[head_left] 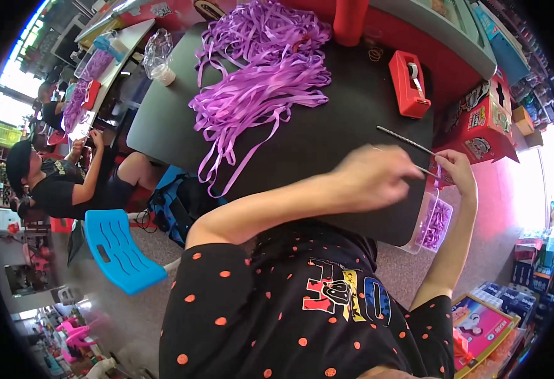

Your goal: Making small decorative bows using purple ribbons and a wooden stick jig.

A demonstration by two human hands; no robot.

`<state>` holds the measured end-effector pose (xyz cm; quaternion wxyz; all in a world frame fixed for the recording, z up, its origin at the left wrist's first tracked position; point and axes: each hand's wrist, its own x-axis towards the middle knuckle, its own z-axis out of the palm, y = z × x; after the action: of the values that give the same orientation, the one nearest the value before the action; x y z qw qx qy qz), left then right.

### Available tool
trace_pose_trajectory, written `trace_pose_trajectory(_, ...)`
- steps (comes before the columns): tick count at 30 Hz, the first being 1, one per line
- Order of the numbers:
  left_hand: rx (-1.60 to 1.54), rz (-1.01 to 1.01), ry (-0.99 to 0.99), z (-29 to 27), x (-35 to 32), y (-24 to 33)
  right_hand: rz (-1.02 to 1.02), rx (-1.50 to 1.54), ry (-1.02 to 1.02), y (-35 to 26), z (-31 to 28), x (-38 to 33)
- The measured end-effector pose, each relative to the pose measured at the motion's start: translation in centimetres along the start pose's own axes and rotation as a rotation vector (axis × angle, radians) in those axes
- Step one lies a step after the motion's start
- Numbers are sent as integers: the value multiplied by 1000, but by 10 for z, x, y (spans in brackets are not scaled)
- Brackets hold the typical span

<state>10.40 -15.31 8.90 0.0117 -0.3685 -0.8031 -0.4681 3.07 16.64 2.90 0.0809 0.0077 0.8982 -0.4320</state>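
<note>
My right hand (457, 169) pinches the near end of a thin, dark rod (406, 139) with a twisted look, which points away to the left over the black table. Close beside it, my left hand (378, 179) is smeared by motion, its fingers curled in. A thin, pale strip (426, 172) runs between the two hands; its kind is unclear. Just below my right hand, at the table's edge, sits a clear plastic tub (423, 218) of small purple pieces (438, 223). A big heap of purple ribbons (264, 69) lies at the far side, loose loops trailing toward me.
A red tape dispenser (409, 85) stands at the table's (346, 82) far right, near rubber bands (375, 54). A red box (479, 123) is beyond the right edge. To the left are a blue stool (122, 251), a blue bag (172, 199) and a seated person (56, 180) working at another table.
</note>
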Motion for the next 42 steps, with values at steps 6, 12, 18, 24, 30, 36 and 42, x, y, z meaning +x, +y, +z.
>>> trace_pose_trajectory(6, 883, -288, 365, -80, -74, -72, 67, 99, -233, 27, -32, 3)
trace_pose_trajectory(12, 893, -458, 459, -85, -104, -103, 284, -14, -92, 115, -55, -34)
trace_pose_trajectory(18, 420, -420, 485, -82, -66, -38, 5, -199, 522, 35, 23, -87)
trace_pose_trajectory(24, -440, -328, 174, -65, -14, 31, -476, 616, 223, -107, 74, -127)
trace_pose_trajectory(30, -548, -289, -208, -41, 38, 87, -641, 816, 122, -119, 68, -132)
trace_pose_trajectory(36, -512, -222, -404, -15, 87, 68, -364, 878, 33, -77, 8, -168)
trace_pose_trajectory(42, -513, -96, -475, 37, 145, 37, -59, 471, 342, -34, -40, -184)
